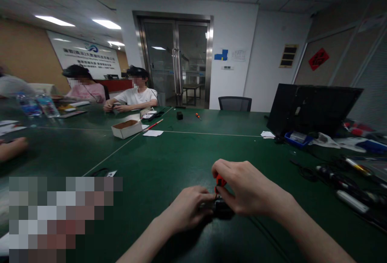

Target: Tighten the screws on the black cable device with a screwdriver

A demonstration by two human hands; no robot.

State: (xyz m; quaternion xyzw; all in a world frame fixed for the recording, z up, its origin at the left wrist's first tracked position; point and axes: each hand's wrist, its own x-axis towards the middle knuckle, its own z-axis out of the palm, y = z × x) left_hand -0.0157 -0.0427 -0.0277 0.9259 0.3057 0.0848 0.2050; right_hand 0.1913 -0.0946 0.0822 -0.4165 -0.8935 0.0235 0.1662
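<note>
Green table (pixel 169 162) is bearing a black device (pixel 223 210); left hand (pixel 187 211) is clasping it, right hand (pixel 250 190) is pinching a red part (pixel 220 181).

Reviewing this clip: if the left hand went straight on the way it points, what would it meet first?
The left hand points right, at the small black object it grips. Right behind that sits the right hand, pinching an orange-handled tool. Nothing else seems to lie between, though depth is unclear.

The left hand (pixel 188 211) and right hand (pixel 246 190) are bare, with short-nailed fingers (pixel 218 169) and unsleeved forearms (pixel 305 230).
</note>
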